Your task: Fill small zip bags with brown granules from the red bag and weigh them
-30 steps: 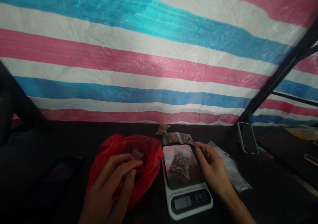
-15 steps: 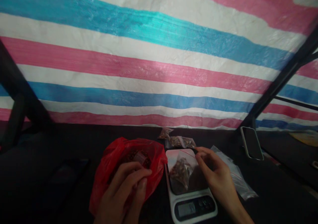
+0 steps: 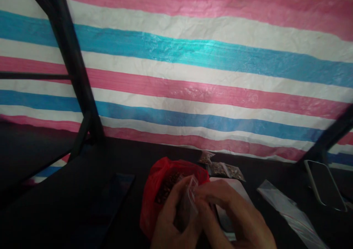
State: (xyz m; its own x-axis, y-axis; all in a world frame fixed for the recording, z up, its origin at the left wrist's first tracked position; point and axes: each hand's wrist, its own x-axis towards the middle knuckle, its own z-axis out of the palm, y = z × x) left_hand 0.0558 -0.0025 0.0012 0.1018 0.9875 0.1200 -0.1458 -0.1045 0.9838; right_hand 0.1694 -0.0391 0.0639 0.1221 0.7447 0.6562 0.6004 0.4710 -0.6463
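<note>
My left hand (image 3: 172,219) grips a small clear zip bag (image 3: 190,195) by its side, with the bag's red-lined mouth facing up. At the same mouth, the fingers of my right hand (image 3: 234,214) pinch the edge; what lies inside the bag is mostly hidden. Behind my left hand sits a red plastic bag (image 3: 151,190), open at the top, with small brownish pieces in it. My right hand covers much of the white kitchen scale (image 3: 239,184), including its display.
Small filled zip bags (image 3: 224,170) lie behind the scale. Flat clear zip bags (image 3: 292,212) rest to the right, near a phone (image 3: 325,184). A dark flat object (image 3: 118,190) lies at left. Black frame posts (image 3: 71,65) stand before a striped sheet (image 3: 176,83).
The filled zip bag has been lifted off the scale, and both hands now hold it. My left hand has left the red bag. The view has turned left.
</note>
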